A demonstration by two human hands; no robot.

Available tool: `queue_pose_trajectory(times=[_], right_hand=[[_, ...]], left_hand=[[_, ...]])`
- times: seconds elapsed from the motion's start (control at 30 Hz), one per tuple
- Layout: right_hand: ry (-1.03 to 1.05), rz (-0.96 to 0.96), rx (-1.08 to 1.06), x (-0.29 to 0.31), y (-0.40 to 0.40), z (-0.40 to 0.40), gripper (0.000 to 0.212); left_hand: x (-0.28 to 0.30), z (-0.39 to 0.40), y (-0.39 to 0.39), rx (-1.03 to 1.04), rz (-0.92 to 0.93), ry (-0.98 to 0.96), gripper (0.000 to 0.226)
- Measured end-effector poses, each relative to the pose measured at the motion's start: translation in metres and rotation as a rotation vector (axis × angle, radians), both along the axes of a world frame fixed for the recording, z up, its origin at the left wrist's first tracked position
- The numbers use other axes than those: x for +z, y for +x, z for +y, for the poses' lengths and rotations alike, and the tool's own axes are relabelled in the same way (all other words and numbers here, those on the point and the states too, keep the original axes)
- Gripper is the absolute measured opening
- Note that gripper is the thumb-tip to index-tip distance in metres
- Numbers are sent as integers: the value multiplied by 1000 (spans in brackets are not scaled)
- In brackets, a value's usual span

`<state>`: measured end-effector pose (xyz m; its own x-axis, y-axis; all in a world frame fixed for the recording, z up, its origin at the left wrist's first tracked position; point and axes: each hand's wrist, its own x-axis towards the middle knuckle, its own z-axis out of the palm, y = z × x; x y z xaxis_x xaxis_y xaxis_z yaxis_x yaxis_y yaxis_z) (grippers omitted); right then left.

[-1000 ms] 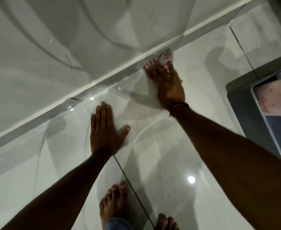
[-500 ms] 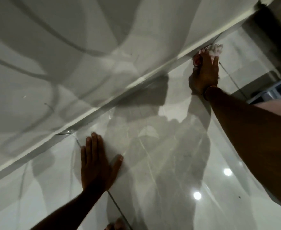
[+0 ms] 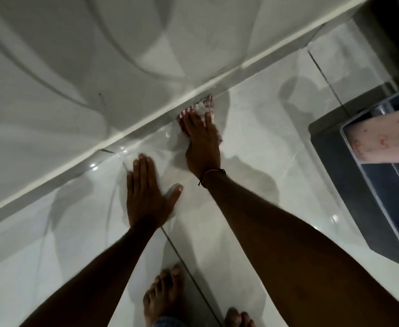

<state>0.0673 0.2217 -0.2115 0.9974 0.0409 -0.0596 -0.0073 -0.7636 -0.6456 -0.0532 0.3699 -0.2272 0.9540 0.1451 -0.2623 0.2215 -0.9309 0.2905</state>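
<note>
A red-and-white cloth lies on the glossy white floor tiles, close against the skirting strip at the foot of the wall. My right hand lies on top of the cloth with its fingers stretched out, pressing it to the floor. A dark thread band circles that wrist. My left hand rests flat on the tile nearer to me, fingers straight and thumb spread, holding nothing.
The white wall fills the upper left. A grey metal frame with a pink patterned fabric on it stands at the right. My bare feet are at the bottom edge. A dark tile joint runs between them.
My right hand has drawn the cloth back left along the skirting, from its far reach to the right. The left hand has stayed planted on the tile.
</note>
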Motion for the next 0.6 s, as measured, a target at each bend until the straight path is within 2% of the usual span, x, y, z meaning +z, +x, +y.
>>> queue_pose_trajectory(times=[0.37,0.6], right_hand=[[-123,33,372,-2,-27,20,81],[-289,-31,463,-15,-30,29,79]], left_hand=[[-4,29,-3,-3,-23,-2,116],[-7,40,-4,-67,-38,23,111]])
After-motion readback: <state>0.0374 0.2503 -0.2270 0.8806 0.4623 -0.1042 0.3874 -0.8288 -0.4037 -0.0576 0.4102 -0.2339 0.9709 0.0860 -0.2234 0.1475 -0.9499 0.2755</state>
